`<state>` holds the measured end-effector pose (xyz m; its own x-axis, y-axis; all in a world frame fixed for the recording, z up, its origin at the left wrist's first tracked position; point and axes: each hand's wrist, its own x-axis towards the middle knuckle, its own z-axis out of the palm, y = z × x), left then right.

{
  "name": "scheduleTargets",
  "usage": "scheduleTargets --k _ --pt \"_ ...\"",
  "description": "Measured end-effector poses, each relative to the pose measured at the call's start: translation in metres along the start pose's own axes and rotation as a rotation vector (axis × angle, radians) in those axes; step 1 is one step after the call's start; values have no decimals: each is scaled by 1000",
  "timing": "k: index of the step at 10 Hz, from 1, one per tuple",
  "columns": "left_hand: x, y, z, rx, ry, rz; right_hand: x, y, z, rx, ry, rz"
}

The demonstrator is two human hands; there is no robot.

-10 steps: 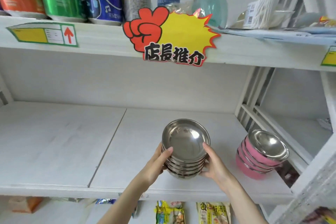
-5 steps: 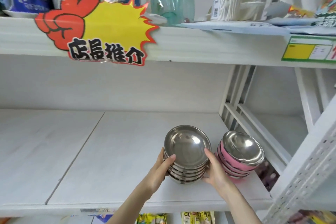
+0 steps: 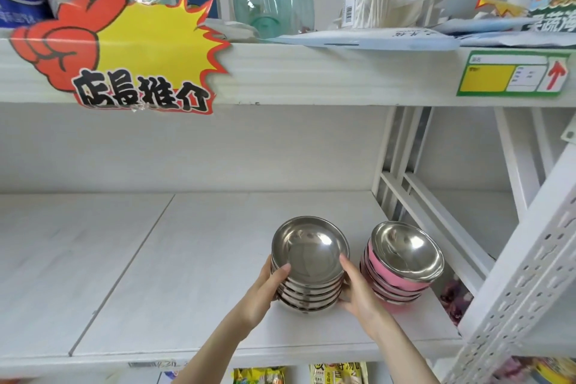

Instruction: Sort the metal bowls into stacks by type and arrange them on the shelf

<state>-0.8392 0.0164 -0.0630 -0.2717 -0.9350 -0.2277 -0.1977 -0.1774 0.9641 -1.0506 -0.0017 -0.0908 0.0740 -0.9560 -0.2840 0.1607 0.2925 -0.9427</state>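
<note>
A stack of several plain steel bowls [image 3: 310,262] sits on the white shelf board [image 3: 193,259], right of centre. My left hand [image 3: 265,290] grips the stack's left side, thumb near the top rim. My right hand [image 3: 358,293] cups its right side, fingers up along the bowls. Just to the right stands a second stack of pink-sided steel bowls [image 3: 402,265], close to my right hand and tilted a little toward the right.
A white slotted upright [image 3: 514,259] and diagonal braces close the shelf on the right. The upper shelf [image 3: 311,75] carries bottles, cans and packets, with a yellow and red promo sign [image 3: 124,56] on its edge. Snack packets hang below.
The plain steel stack has shifted right in my two hands and now stands close beside the pink stack. My view has also turned to the right.
</note>
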Motion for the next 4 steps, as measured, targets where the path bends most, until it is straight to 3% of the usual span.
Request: scheduleTargets --k 1,2,3,4 --pt "-2 -1 -4 104 75 44 -9 -7 5 -108 73 -121" --pt "-10 -1 -3 454 243 90 -25 -11 6 -351 114 -307" --pt "-26 4 -2 986 426 179 -46 -11 7 -732 181 -348" --pt "-53 0 3 1327 515 261 -74 -2 4 -1153 301 -463"
